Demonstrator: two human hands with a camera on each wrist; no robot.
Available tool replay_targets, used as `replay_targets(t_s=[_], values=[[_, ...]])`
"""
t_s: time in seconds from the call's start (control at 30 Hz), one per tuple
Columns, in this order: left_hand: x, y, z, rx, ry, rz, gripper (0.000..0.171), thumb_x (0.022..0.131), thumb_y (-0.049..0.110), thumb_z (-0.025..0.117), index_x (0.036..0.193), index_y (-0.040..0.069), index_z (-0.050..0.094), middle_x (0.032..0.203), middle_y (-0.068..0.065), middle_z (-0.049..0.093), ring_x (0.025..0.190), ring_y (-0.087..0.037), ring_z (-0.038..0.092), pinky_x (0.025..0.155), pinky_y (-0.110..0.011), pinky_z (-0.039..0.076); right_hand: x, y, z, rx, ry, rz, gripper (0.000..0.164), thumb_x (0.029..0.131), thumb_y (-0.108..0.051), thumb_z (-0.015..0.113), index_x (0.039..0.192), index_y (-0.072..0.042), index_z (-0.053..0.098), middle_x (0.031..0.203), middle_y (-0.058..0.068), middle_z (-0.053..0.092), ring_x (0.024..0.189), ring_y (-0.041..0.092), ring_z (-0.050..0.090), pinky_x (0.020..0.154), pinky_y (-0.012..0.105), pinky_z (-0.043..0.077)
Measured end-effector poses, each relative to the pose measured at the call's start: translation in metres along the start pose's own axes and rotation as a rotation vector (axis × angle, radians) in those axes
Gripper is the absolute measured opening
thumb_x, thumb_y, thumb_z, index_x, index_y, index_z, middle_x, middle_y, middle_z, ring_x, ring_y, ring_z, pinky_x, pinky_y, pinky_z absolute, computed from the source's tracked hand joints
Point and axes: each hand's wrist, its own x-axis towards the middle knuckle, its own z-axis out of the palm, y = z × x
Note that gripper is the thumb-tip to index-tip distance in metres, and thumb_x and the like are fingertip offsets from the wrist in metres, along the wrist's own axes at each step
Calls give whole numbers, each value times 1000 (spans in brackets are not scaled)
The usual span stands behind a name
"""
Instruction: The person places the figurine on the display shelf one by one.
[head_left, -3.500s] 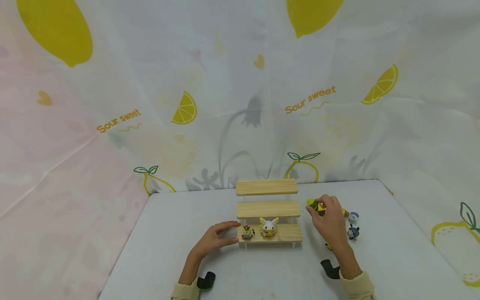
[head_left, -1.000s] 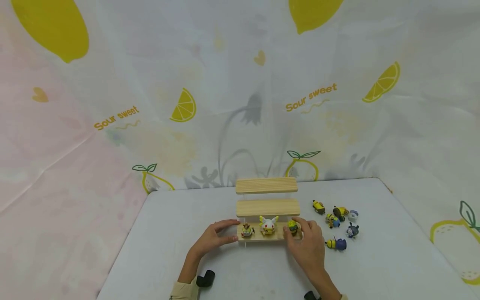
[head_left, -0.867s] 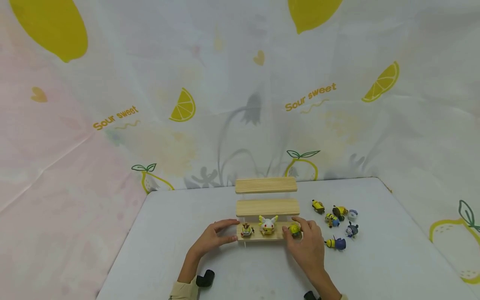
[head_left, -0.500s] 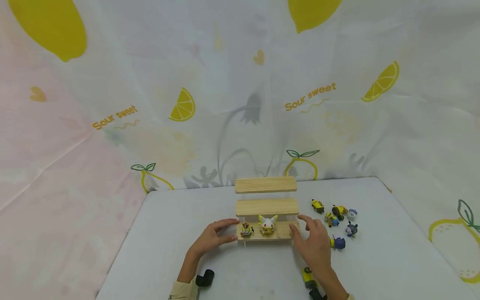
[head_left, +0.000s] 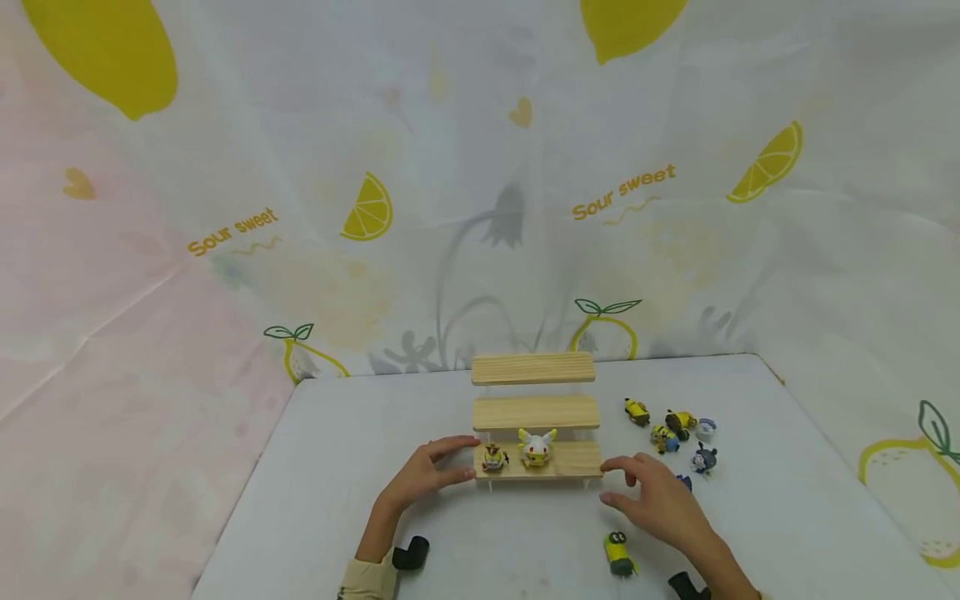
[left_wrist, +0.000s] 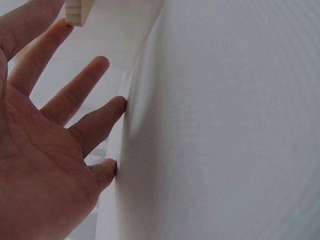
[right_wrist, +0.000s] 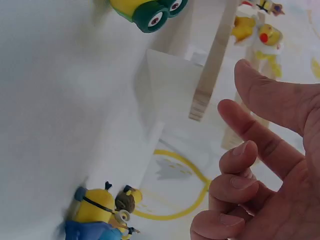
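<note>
A three-tier wooden display stand (head_left: 577,454) stands on the white table. On its lowest tier sit a small yellow figure with a brown top (head_left: 493,458) and a white-and-yellow figure with big ears (head_left: 536,450). My left hand (head_left: 420,477) rests at the stand's left end, its straight fingers spread and touching the board's edge. At the right end hovers my right hand (head_left: 660,504), holding nothing, with index finger and thumb extended and the other fingers loosely bent. In front of it, a yellow-and-green minion figure (head_left: 618,557) lies on the table, its goggles visible in the right wrist view.
Several more minion figures (head_left: 680,423) lie in a group right of the stand. Beside them are a grey-and-blue figure (head_left: 703,458) and a small white-and-purple one (head_left: 706,429). A blue figure (head_left: 684,482) is mostly hidden behind my right hand. A lemon-print cloth hangs behind.
My right hand brought the yellow-and-green minion to the lowest tier's right end. The figure then dropped to the table in front, and the hand drew back right. My left hand stayed put.
</note>
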Motion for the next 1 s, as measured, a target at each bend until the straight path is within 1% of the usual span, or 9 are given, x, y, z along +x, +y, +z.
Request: replay_targets(t_s=[0.13,0.2,0.27,0.47,0.57,0.77,0.87,1.0], values=[[1,1,0,0,-9,10,48,88,10,76,132,0,60,137,-17,56,135,-37,42,110,-60,29,-4,3,-8,16,-51,-5,27,76,-32,86,96,-24,70,80,-3,49,68,15,42,55,31,35],[1,2,0,3,-11,14,49,88,10,76,133,0,60,137,-18,56,136,-37,41,110,-60,29,-5,5,-11,40,-91,-9,28,74,-32,87,95,-24,70,80,-3,50,70,15,42,55,31,35],[2,2,0,3,-9,14,49,88,11,76,133,0,60,138,-17,56,136,-37,41,110,-60,28,-5,9,-13,62,-149,-40,28,73,-33,87,95,-24,71,81,-3,50,70,15,43,55,30,35],[2,2,0,6,-3,5,48,88,10,76,132,1,61,137,-16,56,136,-35,42,110,-59,29,1,23,-11,120,-357,-176,31,76,-34,86,102,-21,73,82,-2,52,74,15,45,58,29,35],[2,1,1,9,-2,3,48,88,10,76,132,2,61,137,-16,57,136,-35,42,110,-59,28,4,29,-8,135,-422,-210,34,74,-35,87,103,-22,74,83,-1,53,75,15,46,59,29,35],[1,1,2,7,-6,9,47,88,10,76,132,1,61,137,-16,57,135,-36,42,110,-59,29,4,37,-2,99,-462,-221,32,71,-42,88,94,-25,75,82,-5,54,73,11,46,60,28,38],[0,1,1,10,-1,5,48,88,10,76,132,1,61,136,-15,57,135,-35,42,110,-59,29,3,39,0,103,-482,-222,27,72,-43,86,90,-26,75,82,-7,55,73,9,47,61,27,40],[0,2,1,10,2,-4,48,88,11,76,132,2,61,137,-14,57,136,-33,42,110,-59,28,3,40,3,128,-497,-232,21,75,-41,85,86,-26,75,82,-8,56,73,8,48,62,27,41]])
